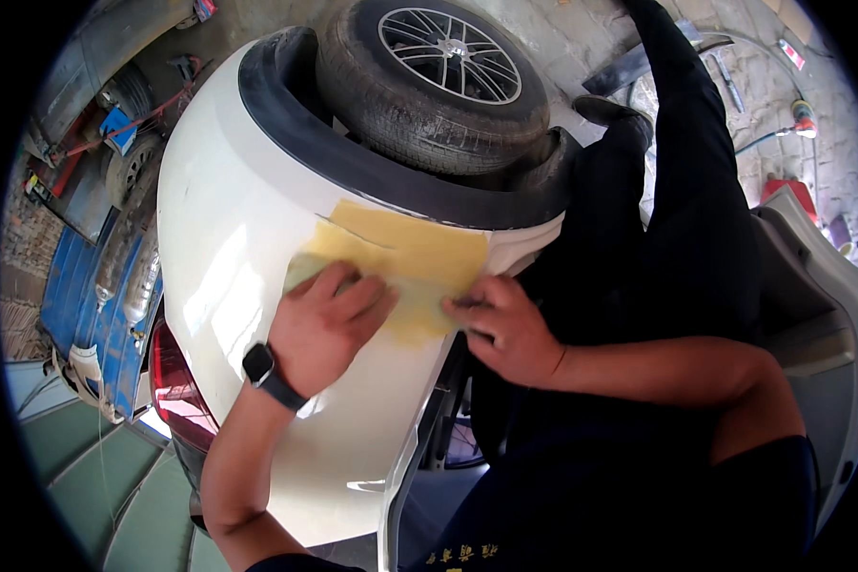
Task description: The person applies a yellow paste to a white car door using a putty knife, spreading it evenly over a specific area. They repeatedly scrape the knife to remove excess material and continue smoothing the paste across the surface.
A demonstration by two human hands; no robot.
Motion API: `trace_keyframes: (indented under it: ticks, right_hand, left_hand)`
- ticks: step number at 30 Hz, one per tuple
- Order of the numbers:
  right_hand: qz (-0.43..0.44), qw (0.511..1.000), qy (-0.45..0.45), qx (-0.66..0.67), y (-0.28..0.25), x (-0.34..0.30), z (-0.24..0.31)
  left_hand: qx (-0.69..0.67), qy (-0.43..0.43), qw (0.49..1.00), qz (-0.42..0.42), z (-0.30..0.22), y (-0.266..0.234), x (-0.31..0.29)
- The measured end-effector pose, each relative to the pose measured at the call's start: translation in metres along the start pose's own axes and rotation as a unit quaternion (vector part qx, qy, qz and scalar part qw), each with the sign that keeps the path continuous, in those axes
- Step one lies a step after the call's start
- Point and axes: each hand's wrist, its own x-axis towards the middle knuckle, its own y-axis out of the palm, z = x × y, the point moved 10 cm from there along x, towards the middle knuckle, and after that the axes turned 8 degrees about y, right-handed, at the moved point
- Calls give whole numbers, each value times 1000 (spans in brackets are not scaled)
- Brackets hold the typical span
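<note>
A white car's rear body panel (219, 210) lies before me, with a yellow patch of what looks like filler (415, 238) below the black wheel-arch trim (353, 172). My left hand (329, 315), wearing a dark watch (258, 364), presses on the patch's left part with bent fingers. At the patch's lower right edge, my right hand (510, 329) has its fingers pinched together on something small and dark. A pale greenish-yellow area shows between the hands, blurred by motion. What lies under the left fingers is hidden.
The car's wheel (439, 133) stands in the arch, and a red tail light (183, 386) is at left. Gas cylinders (143, 281) stand beyond it. A hammer (727, 81) and a hose-fed tool (804, 119) lie on the paved floor; a car door (820, 324) is at right.
</note>
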Motion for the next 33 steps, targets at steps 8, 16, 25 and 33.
trace_keyframes:
  ticks: [8,16,25,33]
  right_hand:
    - [31,997,-57,-45,-20,0,21]
    - [49,998,-2,28,-49,59,-30]
    - [28,999,-28,-2,-44,63,-30]
    - [44,999,6,19,-34,62,-35]
  left_hand:
    - [29,-10,999,-22,-18,-34,1]
    - [-1,-21,1000,12,42,-5,56]
    - [-1,-17,1000,13,46,3,53]
    - [-16,-30,999,9,48,5,50]
